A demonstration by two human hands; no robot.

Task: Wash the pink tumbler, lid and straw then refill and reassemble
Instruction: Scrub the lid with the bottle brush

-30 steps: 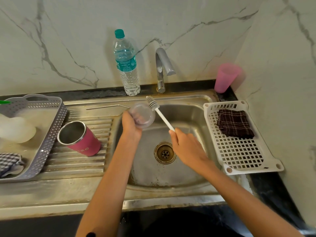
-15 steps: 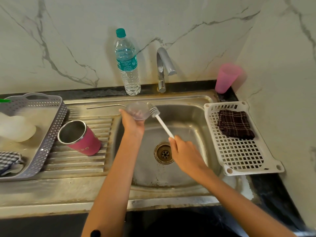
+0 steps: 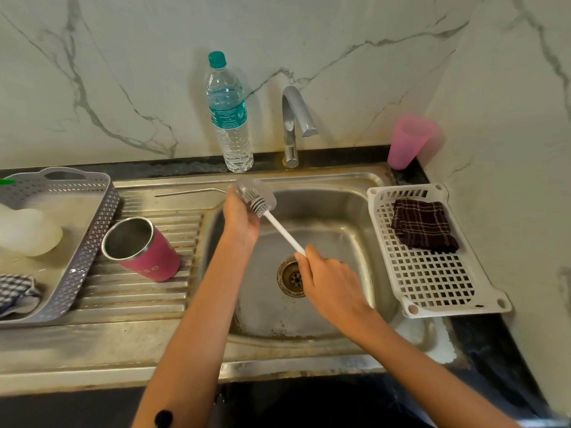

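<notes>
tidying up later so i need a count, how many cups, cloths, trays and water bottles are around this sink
cups: 2, the pink tumbler and the pink plastic cup
cloths: 2, the dark checked cloth and the light checked cloth
trays: 2, the grey basket and the white tray
water bottles: 1, the water bottle
total: 7

Cannot trace the rim of the clear round plastic lid (image 3: 267, 193), blurred above the left hand (image 3: 241, 220), nor place the bristled head of the white long-handled brush (image 3: 284, 233) as inside it or against it. Hidden within the right hand (image 3: 330, 279): that brush's lower end. Cut by the left edge: grey perforated plastic basket (image 3: 99, 223), pale rounded white bottle (image 3: 31, 233), blue checked cloth (image 3: 15, 291), green scrap (image 3: 6, 181); too small to read, lettering on the pink steel tumbler (image 3: 148, 261).
</notes>
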